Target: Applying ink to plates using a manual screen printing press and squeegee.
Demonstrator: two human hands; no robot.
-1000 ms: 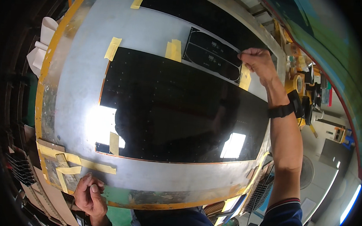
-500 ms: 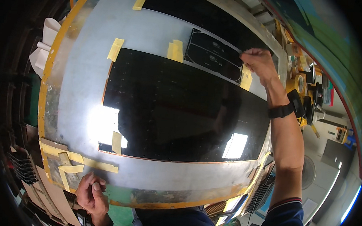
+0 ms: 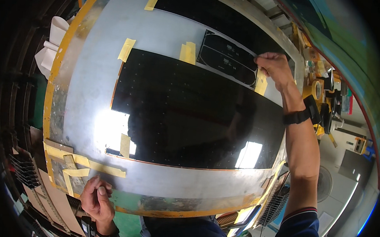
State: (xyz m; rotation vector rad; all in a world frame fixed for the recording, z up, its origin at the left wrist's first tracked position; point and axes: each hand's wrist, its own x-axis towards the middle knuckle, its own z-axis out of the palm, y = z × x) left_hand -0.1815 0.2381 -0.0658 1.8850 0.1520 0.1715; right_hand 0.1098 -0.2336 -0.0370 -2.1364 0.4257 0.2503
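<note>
My right hand (image 3: 276, 70) reaches over the table with its fingers pinched together at the right end of a dark film sheet (image 3: 226, 56) that bears two long oval outlines. What sits between those fingertips is hidden. Just below them, a strip of yellow masking tape (image 3: 261, 84) lies across the sheet's right edge. Nearer to me lies a large glossy black panel (image 3: 190, 118), taped at its corners. At the table's near left edge my left hand (image 3: 96, 201) is curled, thumb against fingers; I cannot make out anything in it.
Another black panel (image 3: 211, 11) lies along the far side of the grey table (image 3: 90, 72). Loose masking tape strips (image 3: 105, 169) are stuck at the near left corner. Tape rolls (image 3: 317, 88) and other supplies stand beyond the right edge; white paper (image 3: 53, 49) is at the left.
The whole view has shifted slightly, so the table and panels appear a little further right. My right hand stays at the sheet's right end, and my left hand stays curled by the table edge.
</note>
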